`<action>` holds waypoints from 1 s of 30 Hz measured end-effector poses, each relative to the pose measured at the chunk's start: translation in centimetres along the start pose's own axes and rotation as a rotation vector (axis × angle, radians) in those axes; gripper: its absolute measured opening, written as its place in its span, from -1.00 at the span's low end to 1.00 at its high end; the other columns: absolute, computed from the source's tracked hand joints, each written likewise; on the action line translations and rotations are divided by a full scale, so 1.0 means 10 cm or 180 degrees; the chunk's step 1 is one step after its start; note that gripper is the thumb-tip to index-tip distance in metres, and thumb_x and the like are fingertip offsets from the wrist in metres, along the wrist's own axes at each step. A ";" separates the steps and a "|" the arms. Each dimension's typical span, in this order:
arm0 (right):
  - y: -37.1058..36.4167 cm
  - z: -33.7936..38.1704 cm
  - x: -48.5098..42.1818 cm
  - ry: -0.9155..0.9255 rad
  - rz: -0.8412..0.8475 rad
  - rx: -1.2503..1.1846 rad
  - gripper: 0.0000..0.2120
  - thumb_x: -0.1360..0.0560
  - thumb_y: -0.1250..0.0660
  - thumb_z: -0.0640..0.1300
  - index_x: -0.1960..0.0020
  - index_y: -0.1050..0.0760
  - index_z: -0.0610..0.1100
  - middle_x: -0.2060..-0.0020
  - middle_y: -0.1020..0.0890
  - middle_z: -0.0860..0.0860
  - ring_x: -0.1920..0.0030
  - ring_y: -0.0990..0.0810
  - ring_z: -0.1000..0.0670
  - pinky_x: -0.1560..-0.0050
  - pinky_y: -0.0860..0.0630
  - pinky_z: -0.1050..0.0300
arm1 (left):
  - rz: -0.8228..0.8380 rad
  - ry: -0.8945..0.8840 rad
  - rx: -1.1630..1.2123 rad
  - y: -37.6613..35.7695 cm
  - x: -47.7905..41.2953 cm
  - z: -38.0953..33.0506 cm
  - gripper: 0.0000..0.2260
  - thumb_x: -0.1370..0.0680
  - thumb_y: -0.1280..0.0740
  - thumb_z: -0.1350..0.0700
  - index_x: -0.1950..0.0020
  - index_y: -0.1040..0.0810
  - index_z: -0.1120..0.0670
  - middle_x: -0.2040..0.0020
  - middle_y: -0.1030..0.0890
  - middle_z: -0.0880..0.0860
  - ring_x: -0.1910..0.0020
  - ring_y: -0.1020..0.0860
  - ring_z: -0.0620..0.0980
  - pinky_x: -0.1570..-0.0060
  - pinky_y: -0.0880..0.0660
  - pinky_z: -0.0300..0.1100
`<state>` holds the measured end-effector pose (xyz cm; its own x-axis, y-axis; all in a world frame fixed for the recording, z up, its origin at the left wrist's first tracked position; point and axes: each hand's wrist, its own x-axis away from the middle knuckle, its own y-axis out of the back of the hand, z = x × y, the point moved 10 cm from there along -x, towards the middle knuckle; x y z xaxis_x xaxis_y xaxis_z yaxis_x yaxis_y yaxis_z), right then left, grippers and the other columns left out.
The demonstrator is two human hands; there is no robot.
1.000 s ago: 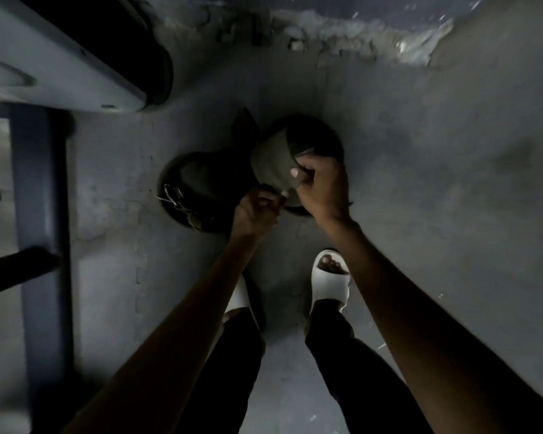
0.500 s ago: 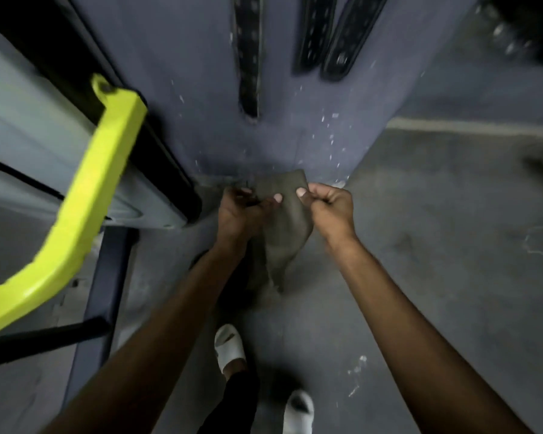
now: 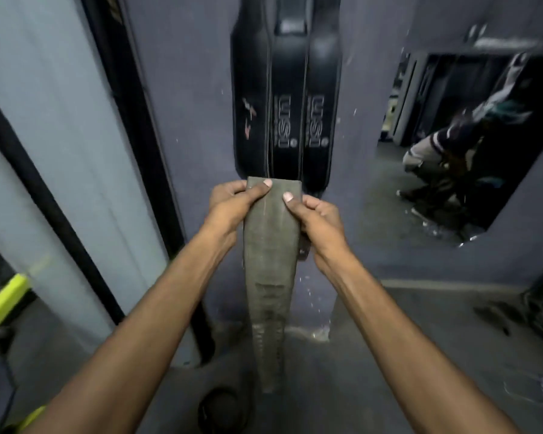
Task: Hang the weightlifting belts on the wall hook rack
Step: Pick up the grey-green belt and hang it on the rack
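A grey-green weightlifting belt hangs upright in front of the person, its top end pinched between both hands and its narrow lower end dangling free above the floor. The left hand grips the upper left edge of the belt, thumb laid across the front face. The right hand is closed on the upper right edge, thumb also pressed on the front.

Just behind the top of the held belt, three black belts hang side by side on the blue-grey wall; their lower ends sit right above the hands. Two of them carry pale lettering, the leftmost a reddish mark. What they hang from lies beyond the top edge of the view.

On the wall to the right is a mirror showing a blurred figure. A yellow-green bar shows at the lower left edge. Another dark belt lies coiled on the floor below the arms.
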<state>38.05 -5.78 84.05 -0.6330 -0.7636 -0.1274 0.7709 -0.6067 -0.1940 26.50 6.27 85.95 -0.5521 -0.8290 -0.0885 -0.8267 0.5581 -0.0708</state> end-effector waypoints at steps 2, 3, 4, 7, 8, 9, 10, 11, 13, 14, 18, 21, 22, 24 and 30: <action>-0.16 0.67 0.08 0.0222 0.0000 -0.0049 -0.85 -0.58 -0.42 -0.14 -0.03 -0.70 -0.21 0.15 -0.76 -0.11 0.17 -0.72 0.02 0.16 -0.65 0.14 | 0.0081 -0.0235 0.0056 -0.02 0.16 -0.71 -0.70 -0.49 -0.52 0.06 -0.08 -0.69 0.26 0.04 -0.74 0.20 0.14 -0.70 0.01 0.07 -0.66 -0.14; -0.23 0.99 0.12 0.0326 -0.0015 -0.0110 -0.84 -0.58 -0.42 -0.14 -0.04 -0.69 -0.22 0.13 -0.76 -0.13 0.15 -0.72 -0.01 0.11 -0.66 0.10 | 0.0140 -0.0355 0.0078 -0.03 0.24 -1.04 -0.70 -0.49 -0.52 0.05 -0.10 -0.69 0.25 0.03 -0.74 0.19 0.13 -0.69 0.01 0.07 -0.65 -0.16; -0.31 1.31 0.16 0.0433 -0.0026 -0.0162 -0.84 -0.58 -0.42 -0.15 -0.03 -0.68 -0.24 0.12 -0.75 -0.15 0.13 -0.71 -0.04 0.06 -0.67 0.05 | 0.0200 -0.0498 0.0096 -0.02 0.34 -1.36 -0.69 -0.50 -0.51 0.04 -0.12 -0.69 0.23 0.02 -0.74 0.18 0.12 -0.69 -0.01 0.09 -0.64 -0.18; -0.58 2.16 0.30 0.0742 -0.0068 -0.0262 -0.85 -0.58 -0.40 -0.16 0.03 -0.68 -0.24 0.12 -0.72 -0.22 0.12 -0.67 -0.11 0.00 -0.65 -0.07 | 0.0345 -0.0972 0.0047 0.02 0.66 -2.10 -0.70 -0.53 -0.48 0.04 -0.15 -0.68 0.20 0.00 -0.74 0.13 0.08 -0.71 -0.03 0.10 -0.62 -0.21; -0.66 2.41 0.35 0.0843 -0.0091 -0.0300 -0.85 -0.58 -0.40 -0.16 0.04 -0.67 -0.24 0.15 -0.71 -0.21 0.14 -0.66 -0.11 0.03 -0.66 -0.06 | 0.0372 -0.1109 -0.0022 0.04 0.78 -2.27 -0.70 -0.52 -0.49 0.03 -0.15 -0.68 0.19 -0.01 -0.75 0.12 0.05 -0.71 -0.02 0.07 -0.63 -0.19; -0.74 2.64 0.39 0.0947 -0.0119 -0.0305 -0.85 -0.57 -0.41 -0.16 0.05 -0.66 -0.24 0.19 -0.70 -0.19 0.18 -0.65 -0.09 0.09 -0.65 0.00 | 0.0366 -0.1231 -0.0116 0.07 0.90 -2.39 -0.70 -0.51 -0.50 0.03 -0.15 -0.68 0.18 -0.02 -0.75 0.10 0.02 -0.72 -0.02 0.04 -0.64 -0.18; -0.82 2.86 0.44 0.1048 -0.0150 -0.0280 -0.85 -0.57 -0.42 -0.14 0.07 -0.65 -0.24 0.23 -0.69 -0.16 0.22 -0.63 -0.06 0.15 -0.62 0.06 | 0.0348 -0.1350 -0.0240 0.10 1.01 -2.48 -0.70 -0.50 -0.51 0.03 -0.14 -0.68 0.18 -0.01 -0.75 0.09 0.02 -0.72 -0.04 0.05 -0.64 -0.20; -0.90 3.06 0.48 0.1142 -0.0173 -0.0247 -0.85 -0.56 -0.43 -0.13 0.09 -0.63 -0.23 0.25 -0.67 -0.15 0.24 -0.60 -0.05 0.18 -0.58 0.09 | 0.0342 -0.1473 -0.0371 0.13 1.12 -2.54 -0.71 -0.49 -0.52 0.05 -0.13 -0.68 0.18 0.01 -0.75 0.07 0.03 -0.72 -0.06 0.08 -0.63 -0.23; -1.05 3.42 0.60 0.1314 -0.0194 -0.0205 -0.82 -0.55 -0.45 -0.12 0.08 -0.63 -0.26 0.22 -0.63 -0.18 0.21 -0.55 -0.07 0.16 -0.52 0.07 | 0.0437 -0.1630 -0.0617 0.18 1.30 -2.49 -0.74 -0.47 -0.53 0.09 -0.11 -0.68 0.17 0.02 -0.74 0.02 0.05 -0.72 -0.11 0.12 -0.61 -0.29; -1.10 3.58 0.66 0.1397 -0.0224 -0.0193 -0.79 -0.54 -0.46 -0.10 0.04 -0.64 -0.28 0.20 -0.62 -0.20 0.19 -0.53 -0.08 0.14 -0.50 0.04 | 0.0582 -0.1598 -0.0730 0.21 1.37 -2.40 -0.73 -0.47 -0.54 0.10 -0.12 -0.68 0.16 0.01 -0.74 0.01 0.03 -0.72 -0.11 0.10 -0.62 -0.29; -1.20 4.05 0.85 0.1702 -0.0319 -0.0187 -0.77 -0.50 -0.48 -0.05 0.01 -0.65 -0.21 0.17 -0.63 -0.19 0.16 -0.55 -0.08 0.12 -0.49 0.02 | 0.1328 -0.1278 -0.1490 0.31 1.55 -2.05 -0.68 -0.45 -0.56 0.06 -0.18 -0.69 0.09 -0.09 -0.74 -0.04 -0.07 -0.70 -0.14 -0.14 -0.62 -0.13; -1.28 4.18 0.93 0.1806 -0.0297 -0.0158 -0.77 -0.50 -0.48 -0.05 0.04 -0.65 -0.23 0.17 -0.63 -0.20 0.15 -0.53 -0.09 0.13 -0.47 0.04 | 0.1403 -0.1347 -0.1203 0.45 1.61 -2.43 -0.64 -0.40 -0.58 -0.07 -0.12 -0.70 0.05 -0.05 -0.75 -0.06 -0.06 -0.71 -0.11 -0.21 -0.59 -0.04; -1.32 4.20 0.96 0.1827 -0.0270 -0.0111 -0.79 -0.52 -0.47 -0.06 0.06 -0.64 -0.24 0.18 -0.61 -0.20 0.15 -0.51 -0.09 0.16 -0.46 0.08 | 0.1352 -0.1372 -0.0790 0.49 1.59 -2.67 -0.63 -0.40 -0.55 -0.12 -0.10 -0.69 0.07 -0.03 -0.76 -0.03 -0.04 -0.71 -0.09 -0.22 -0.59 -0.01; -1.44 4.21 1.04 0.1886 -0.0188 0.0008 -0.81 -0.56 -0.44 -0.11 0.06 -0.61 -0.26 0.18 -0.59 -0.21 0.17 -0.49 -0.08 0.25 -0.44 0.14 | 0.1386 -0.1283 0.0117 0.51 1.53 -3.15 -0.57 -0.45 -0.45 -0.16 -0.14 -0.67 0.13 -0.11 -0.73 0.09 -0.13 -0.68 0.03 -0.27 -0.54 0.03; -1.59 4.20 1.37 0.2141 0.0024 0.0514 -0.69 -0.59 -0.42 -0.14 -0.05 -0.62 -0.43 0.14 -0.67 -0.21 0.17 -0.60 -0.03 0.18 -0.55 0.16 | 0.0676 -0.1262 0.0980 0.60 1.44 -4.07 -0.67 -0.53 -0.46 0.09 -0.17 -0.65 0.29 0.07 -0.70 0.19 0.17 -0.67 0.07 -0.03 -0.62 -0.01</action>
<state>20.05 -15.85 126.25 -0.4938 -0.4967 -0.7138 0.7433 -0.6671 -0.0500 9.17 -3.72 124.65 -0.5712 -0.6537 -0.4964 -0.5987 0.7455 -0.2928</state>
